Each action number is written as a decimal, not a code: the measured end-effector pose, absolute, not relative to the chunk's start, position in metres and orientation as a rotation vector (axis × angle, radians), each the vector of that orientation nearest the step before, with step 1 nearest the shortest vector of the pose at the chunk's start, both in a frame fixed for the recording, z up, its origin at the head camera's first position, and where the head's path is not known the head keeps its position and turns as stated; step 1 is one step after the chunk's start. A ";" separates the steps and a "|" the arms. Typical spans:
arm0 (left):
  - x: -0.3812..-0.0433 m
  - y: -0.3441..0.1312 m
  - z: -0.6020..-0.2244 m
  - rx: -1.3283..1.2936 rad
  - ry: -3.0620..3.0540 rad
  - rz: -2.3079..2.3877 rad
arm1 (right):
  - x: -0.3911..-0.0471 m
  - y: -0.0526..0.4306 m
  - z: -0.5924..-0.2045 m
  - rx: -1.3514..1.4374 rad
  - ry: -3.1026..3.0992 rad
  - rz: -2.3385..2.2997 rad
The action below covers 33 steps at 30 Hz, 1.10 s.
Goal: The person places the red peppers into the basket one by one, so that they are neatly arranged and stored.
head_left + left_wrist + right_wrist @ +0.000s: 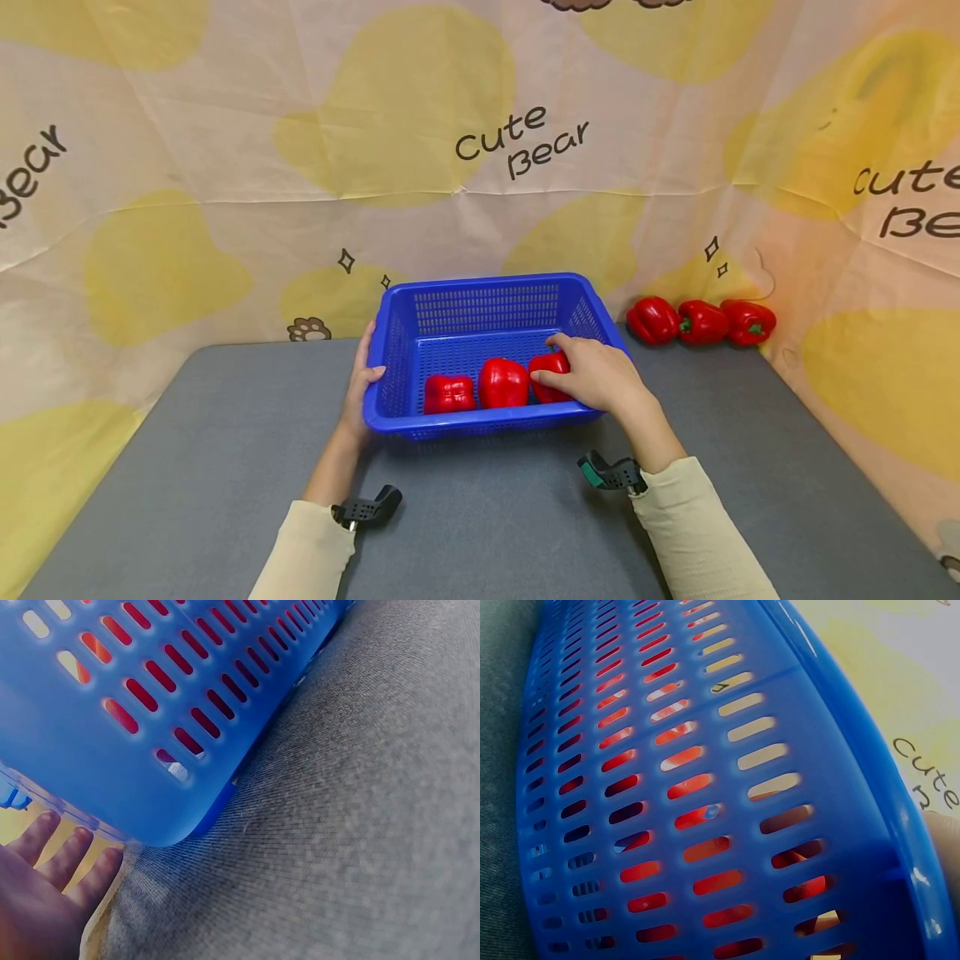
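A blue plastic basket (480,284) with slotted walls stands on the grey table. Inside, along its near side, lie three red bell peppers: the left one (450,395), the middle one (503,383) and the right one (550,364). My left hand (359,385) holds the basket's left side, thumb over the rim and fingers along the outer wall. Reaching over the near right rim, my right hand (597,372) grips the right pepper between thumb and fingers and partly hides it. Through the slots of the basket wall (832,735), red shows in the right wrist view.
Beyond the basket's right side, three more red bell peppers (702,322) lie in a row at the table's back right edge. A patterned cloth (420,167) hangs behind the grey table (480,517). A dark band (367,507) sits on each wrist.
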<state>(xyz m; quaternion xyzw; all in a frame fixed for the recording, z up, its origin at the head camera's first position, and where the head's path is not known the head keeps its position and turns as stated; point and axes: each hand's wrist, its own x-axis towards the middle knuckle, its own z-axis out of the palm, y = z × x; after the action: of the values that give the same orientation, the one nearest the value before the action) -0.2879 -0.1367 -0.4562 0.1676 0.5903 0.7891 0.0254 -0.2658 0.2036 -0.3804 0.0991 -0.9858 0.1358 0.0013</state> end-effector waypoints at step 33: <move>-0.288 -0.136 -0.456 0.525 1.823 2.441 | -0.265 0.203 -0.380 0.309 -3.103 0.433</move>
<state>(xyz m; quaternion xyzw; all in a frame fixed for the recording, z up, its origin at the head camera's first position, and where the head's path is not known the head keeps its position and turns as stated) -0.2885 -0.1364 -0.4563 0.1697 0.5896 0.7893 0.0250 -0.2653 0.2031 -0.3798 0.0980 -0.9856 0.1376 -0.0032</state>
